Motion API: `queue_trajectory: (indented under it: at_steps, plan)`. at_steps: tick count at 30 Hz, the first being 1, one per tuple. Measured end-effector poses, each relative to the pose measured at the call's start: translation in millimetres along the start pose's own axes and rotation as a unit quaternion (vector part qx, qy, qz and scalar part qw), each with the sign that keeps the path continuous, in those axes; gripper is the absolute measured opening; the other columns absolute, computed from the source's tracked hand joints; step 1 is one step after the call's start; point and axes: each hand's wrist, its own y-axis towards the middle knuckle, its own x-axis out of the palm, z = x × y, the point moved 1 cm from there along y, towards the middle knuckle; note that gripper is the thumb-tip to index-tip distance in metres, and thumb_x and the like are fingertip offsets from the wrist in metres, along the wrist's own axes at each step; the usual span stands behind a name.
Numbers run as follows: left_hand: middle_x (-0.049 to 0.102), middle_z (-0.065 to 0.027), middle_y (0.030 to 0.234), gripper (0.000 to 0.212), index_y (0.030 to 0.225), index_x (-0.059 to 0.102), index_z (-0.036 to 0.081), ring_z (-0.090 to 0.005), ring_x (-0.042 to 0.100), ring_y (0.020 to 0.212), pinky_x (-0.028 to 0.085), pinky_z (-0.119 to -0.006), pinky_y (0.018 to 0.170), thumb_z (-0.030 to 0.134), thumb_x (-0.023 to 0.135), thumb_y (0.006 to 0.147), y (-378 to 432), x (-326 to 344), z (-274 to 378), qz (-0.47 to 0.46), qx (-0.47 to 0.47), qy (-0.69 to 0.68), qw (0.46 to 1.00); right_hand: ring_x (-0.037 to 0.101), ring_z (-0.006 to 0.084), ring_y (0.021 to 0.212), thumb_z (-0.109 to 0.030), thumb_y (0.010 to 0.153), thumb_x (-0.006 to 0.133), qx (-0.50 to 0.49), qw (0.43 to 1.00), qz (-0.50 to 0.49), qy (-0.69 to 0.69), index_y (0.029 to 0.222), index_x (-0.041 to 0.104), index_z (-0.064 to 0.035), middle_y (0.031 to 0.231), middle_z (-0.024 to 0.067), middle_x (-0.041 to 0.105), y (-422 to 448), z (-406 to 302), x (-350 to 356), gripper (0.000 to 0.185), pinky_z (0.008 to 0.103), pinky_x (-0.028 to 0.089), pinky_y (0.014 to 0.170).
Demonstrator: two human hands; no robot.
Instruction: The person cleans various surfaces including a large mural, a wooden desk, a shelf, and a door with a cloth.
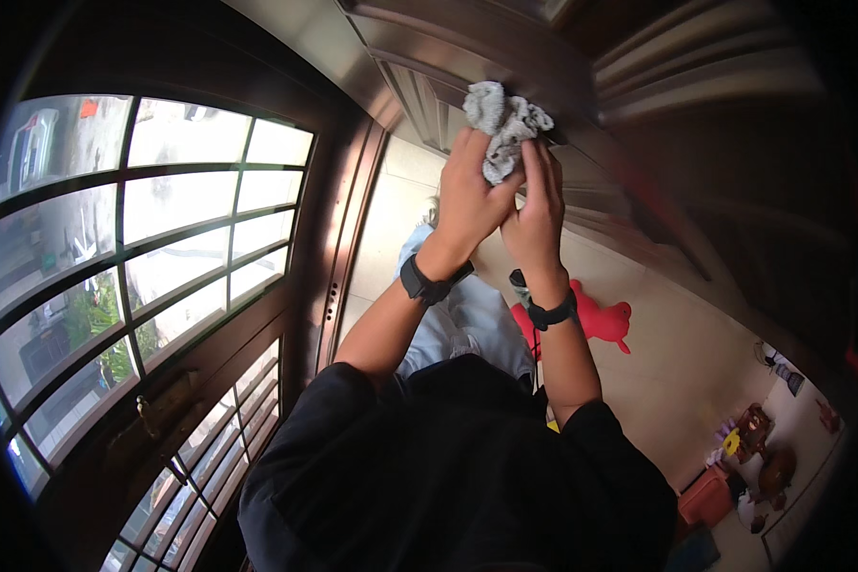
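A crumpled grey-white cloth [504, 129] with dark spots is bunched between my two hands, against or just before a dark brown panelled wooden door [543, 64]. My left hand [475, 189] grips its lower left part, fingers curled into the folds. My right hand [538, 207] meets the cloth from the right, its fingertips at the lower right folds. The hands touch near the thumbs. Each wrist wears a black band. Whether the cloth presses on the wood cannot be told, as the folds hide the contact.
At the left stands a dark door with barred glass panes [179, 200] and a metal handle [143, 411]. A red animal-shaped toy [604, 318] lies on the tiled floor [658, 365] by my legs. A reddish bin or box [706, 497] and small items stand at lower right.
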Motion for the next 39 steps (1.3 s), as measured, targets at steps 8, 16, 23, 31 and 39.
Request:
queue_trajectory:
  at_steps: [8,16,23,31,39]
  plan:
    - [0.054,-0.0167,0.092,0.042,0.105,0.053,0.004,-0.0376,0.057,0.08,0.047,-0.044,0.067,0.015,0.066,0.067,-51.8,46.3,-6.2,-0.214,-0.072,0.056,0.973,0.053,0.0317,0.105,0.003,0.073,0.06,0.185,0.982,-0.022,-0.005,0.129,0.037,0.0015,0.121,0.0205,0.049,-68.9,52.8,-31.7,0.06,0.0367,0.044,0.088]
    - [0.059,-0.0152,0.083,0.02,0.087,0.056,0.001,-0.0356,0.059,0.078,0.047,-0.044,0.067,0.012,0.063,0.072,-137.5,-17.1,-18.9,-0.345,-0.135,0.094,0.924,0.054,0.0134,0.094,0.003,0.069,0.055,0.3,0.883,-0.304,0.196,0.122,0.045,0.0008,0.102,0.0102,0.058,-119.4,33.6,-20.3,0.054,0.0267,0.044,0.083]
    - [0.06,-0.0162,0.084,0.021,0.089,0.055,0.002,-0.0345,0.06,0.08,0.049,-0.042,0.069,0.015,0.062,0.074,-176.6,-139.9,17.7,-0.186,-0.14,0.132,0.964,0.054,0.0128,0.091,0.003,0.065,0.059,0.188,0.83,-0.472,0.23,0.112,0.052,-0.0007,0.098,0.006,0.058,-105.5,-56.5,33.9,0.047,0.0263,0.044,0.081]
    - [0.058,-0.0157,0.091,0.041,0.107,0.057,0.004,-0.0348,0.057,0.084,0.047,-0.039,0.072,0.001,0.067,0.067,-264.1,-311.0,66.6,0.061,-0.134,0.136,0.98,0.053,0.0136,0.089,0.002,0.062,0.061,0.073,0.743,-0.568,0.345,0.11,0.051,-0.003,0.096,0.0062,0.057,-147.0,-217.9,128.9,0.049,0.0274,0.044,0.08]
    - [0.051,-0.0127,0.111,0.057,0.115,0.055,0.008,-0.032,0.056,0.096,0.048,-0.037,0.078,-0.006,0.068,0.061,-342.2,-433.3,118.8,0.252,-0.098,0.273,0.923,0.052,0.0133,0.104,0.004,0.071,0.067,-0.129,0.678,-0.575,0.438,0.13,0.041,-0.0018,0.115,0.0079,0.056,-187.7,-383.5,196.8,0.064,0.027,0.042,0.09]
